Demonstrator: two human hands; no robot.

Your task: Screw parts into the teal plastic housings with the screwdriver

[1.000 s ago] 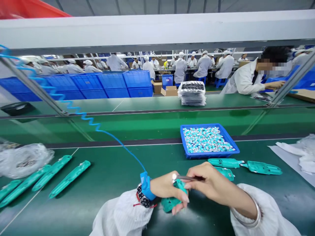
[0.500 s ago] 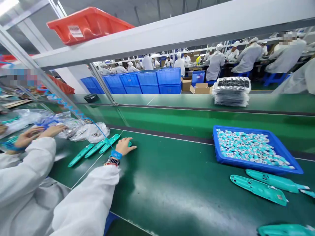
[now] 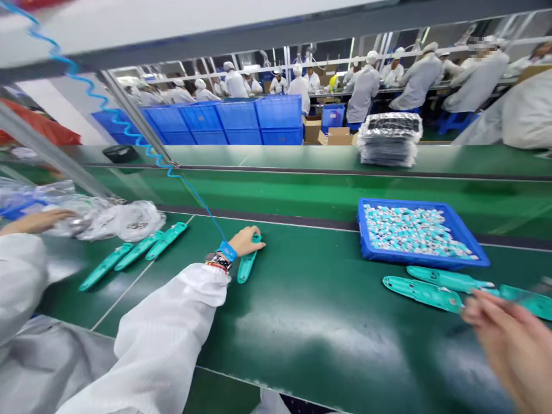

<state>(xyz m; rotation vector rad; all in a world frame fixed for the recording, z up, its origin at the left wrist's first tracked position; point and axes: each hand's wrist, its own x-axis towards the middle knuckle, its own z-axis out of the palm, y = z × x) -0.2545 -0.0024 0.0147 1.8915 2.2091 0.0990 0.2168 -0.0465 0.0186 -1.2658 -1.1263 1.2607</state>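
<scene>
My left hand (image 3: 246,241) reaches far out to the left, with a blue wrist strap (image 3: 227,251) on a coiled cord (image 3: 142,144). Its fingers curl over the top end of a teal plastic housing (image 3: 245,269) lying on the green mat. My right hand (image 3: 511,345) is at the lower right, blurred by motion, and its fingers cannot be read. Its fingertips are close to the teal housings (image 3: 425,292) lying in front of a blue tray (image 3: 476,263).
The blue tray holds several small teal-and-white parts. Three teal housings (image 3: 138,253) lie at the left beside clear plastic bags (image 3: 125,221), where a co-worker's hand (image 3: 38,221) rests. Farther back are a stack of wrapped trays (image 3: 390,141) and blue crates (image 3: 241,121).
My left hand went from the work in front of me out to the left, then drew one teal housing rightward away from the row. My right hand has come back into view.
</scene>
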